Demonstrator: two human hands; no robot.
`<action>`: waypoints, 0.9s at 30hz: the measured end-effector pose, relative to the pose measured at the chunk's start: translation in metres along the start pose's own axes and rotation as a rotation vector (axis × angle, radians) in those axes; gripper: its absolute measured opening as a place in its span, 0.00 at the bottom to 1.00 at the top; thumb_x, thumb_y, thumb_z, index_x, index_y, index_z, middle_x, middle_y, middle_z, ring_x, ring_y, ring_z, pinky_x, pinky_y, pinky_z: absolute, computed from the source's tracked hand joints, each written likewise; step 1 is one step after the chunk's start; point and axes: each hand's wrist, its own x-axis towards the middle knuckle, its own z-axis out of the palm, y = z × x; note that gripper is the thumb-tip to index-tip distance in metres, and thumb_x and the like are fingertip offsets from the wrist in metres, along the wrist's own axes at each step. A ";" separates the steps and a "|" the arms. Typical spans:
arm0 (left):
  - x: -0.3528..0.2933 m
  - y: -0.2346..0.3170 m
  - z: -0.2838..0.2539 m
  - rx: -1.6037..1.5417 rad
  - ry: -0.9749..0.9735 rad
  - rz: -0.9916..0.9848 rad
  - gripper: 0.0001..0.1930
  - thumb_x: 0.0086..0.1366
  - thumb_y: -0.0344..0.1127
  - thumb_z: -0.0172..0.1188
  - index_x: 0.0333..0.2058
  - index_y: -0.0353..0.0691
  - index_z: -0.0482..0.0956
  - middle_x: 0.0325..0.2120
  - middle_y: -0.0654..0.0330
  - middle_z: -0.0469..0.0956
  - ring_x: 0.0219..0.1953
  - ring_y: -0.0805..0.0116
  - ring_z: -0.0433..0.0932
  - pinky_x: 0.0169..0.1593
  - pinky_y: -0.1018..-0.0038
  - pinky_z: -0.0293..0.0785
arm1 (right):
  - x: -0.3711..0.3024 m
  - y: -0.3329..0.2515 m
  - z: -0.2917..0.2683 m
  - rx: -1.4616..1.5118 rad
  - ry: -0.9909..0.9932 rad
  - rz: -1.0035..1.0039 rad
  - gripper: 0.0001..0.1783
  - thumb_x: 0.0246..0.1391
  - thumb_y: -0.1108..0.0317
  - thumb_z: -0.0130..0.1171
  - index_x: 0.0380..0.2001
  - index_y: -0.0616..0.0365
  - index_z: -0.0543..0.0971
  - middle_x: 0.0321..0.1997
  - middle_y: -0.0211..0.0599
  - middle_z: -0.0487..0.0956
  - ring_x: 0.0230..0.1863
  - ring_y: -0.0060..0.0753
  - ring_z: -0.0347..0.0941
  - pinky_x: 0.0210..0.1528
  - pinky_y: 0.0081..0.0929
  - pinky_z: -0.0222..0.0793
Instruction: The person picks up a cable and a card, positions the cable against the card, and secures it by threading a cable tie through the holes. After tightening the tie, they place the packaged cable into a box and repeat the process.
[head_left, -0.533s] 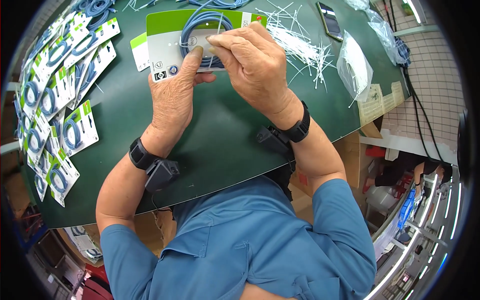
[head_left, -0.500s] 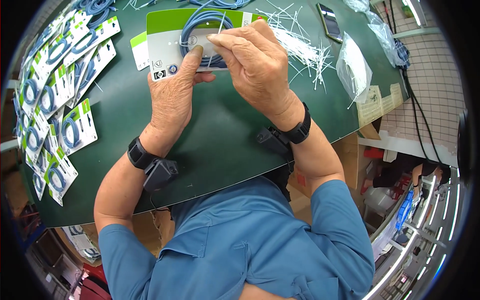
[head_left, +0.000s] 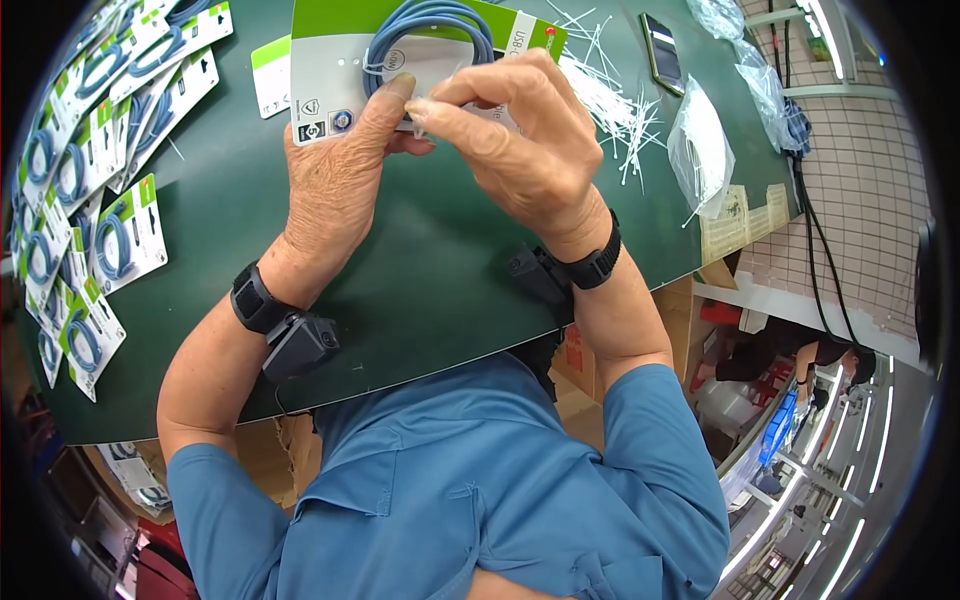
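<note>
My left hand (head_left: 338,185) grips the lower edge of a green and white retail card (head_left: 325,75), its thumb pressed on the front. A coil of blue-grey cable (head_left: 440,20) lies against the card. A small white loop holds the coil's left side to it. My right hand (head_left: 535,145) is over the card's lower right part, thumb and index finger pinched together. At those fingertips, beside the left thumb, shows a pale bit of a white cable tie (head_left: 419,128); the rest of it is hidden or too faint to follow.
Many carded cables (head_left: 115,240) overlap along the table's left side. Loose white cable ties (head_left: 610,110) lie scattered beyond my right hand, with a clear bag of ties (head_left: 700,150) and a phone (head_left: 662,55) farther right. Another card (head_left: 270,78) sits behind the held one.
The white tie that stood upright across the coil no longer shows there. My right hand has shifted lower on the card, and its fingertips have come down to the left thumb.
</note>
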 end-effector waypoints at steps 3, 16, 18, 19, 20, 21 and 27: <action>-0.001 0.004 0.000 0.009 0.003 0.009 0.14 0.68 0.34 0.68 0.47 0.32 0.80 0.37 0.57 0.83 0.31 0.70 0.84 0.34 0.76 0.84 | -0.004 -0.004 0.000 0.007 0.024 -0.012 0.22 0.39 0.82 0.74 0.41 0.50 0.88 0.39 0.34 0.85 0.33 0.31 0.78 0.32 0.26 0.76; -0.002 0.008 -0.001 0.083 -0.018 0.053 0.12 0.68 0.34 0.68 0.44 0.32 0.81 0.34 0.58 0.83 0.29 0.70 0.84 0.34 0.75 0.81 | -0.006 -0.013 -0.003 -0.021 0.049 0.031 0.22 0.40 0.81 0.75 0.41 0.51 0.88 0.39 0.32 0.87 0.35 0.31 0.79 0.34 0.24 0.73; -0.002 0.008 -0.001 0.088 -0.019 0.060 0.12 0.68 0.34 0.68 0.44 0.31 0.81 0.34 0.58 0.83 0.29 0.70 0.84 0.34 0.75 0.81 | -0.005 -0.012 -0.002 -0.013 0.055 0.026 0.21 0.40 0.80 0.76 0.41 0.51 0.88 0.39 0.32 0.87 0.35 0.31 0.79 0.34 0.23 0.72; -0.002 0.008 -0.001 0.084 -0.023 0.063 0.12 0.68 0.34 0.67 0.44 0.31 0.81 0.34 0.58 0.83 0.29 0.70 0.84 0.34 0.76 0.81 | -0.005 -0.012 -0.003 -0.011 0.053 0.030 0.21 0.41 0.80 0.76 0.41 0.51 0.88 0.39 0.32 0.87 0.34 0.30 0.78 0.34 0.23 0.72; -0.003 0.008 -0.001 0.080 -0.027 0.065 0.12 0.68 0.34 0.67 0.44 0.31 0.81 0.34 0.59 0.83 0.29 0.71 0.84 0.34 0.76 0.81 | -0.005 -0.012 -0.003 -0.008 0.051 0.034 0.21 0.41 0.80 0.76 0.41 0.51 0.88 0.39 0.32 0.87 0.34 0.30 0.78 0.34 0.23 0.72; -0.003 0.008 -0.001 0.076 -0.031 0.068 0.12 0.68 0.33 0.67 0.44 0.31 0.81 0.34 0.59 0.83 0.29 0.71 0.84 0.34 0.76 0.81 | -0.005 -0.012 -0.003 -0.005 0.049 0.037 0.20 0.42 0.79 0.76 0.41 0.51 0.88 0.38 0.32 0.88 0.34 0.30 0.78 0.34 0.23 0.72; -0.005 0.009 -0.001 0.095 -0.030 0.063 0.11 0.68 0.33 0.67 0.43 0.30 0.82 0.33 0.59 0.84 0.28 0.71 0.84 0.34 0.76 0.81 | -0.006 -0.010 0.001 0.022 0.074 0.037 0.20 0.41 0.80 0.74 0.40 0.50 0.88 0.37 0.31 0.87 0.32 0.30 0.76 0.32 0.23 0.70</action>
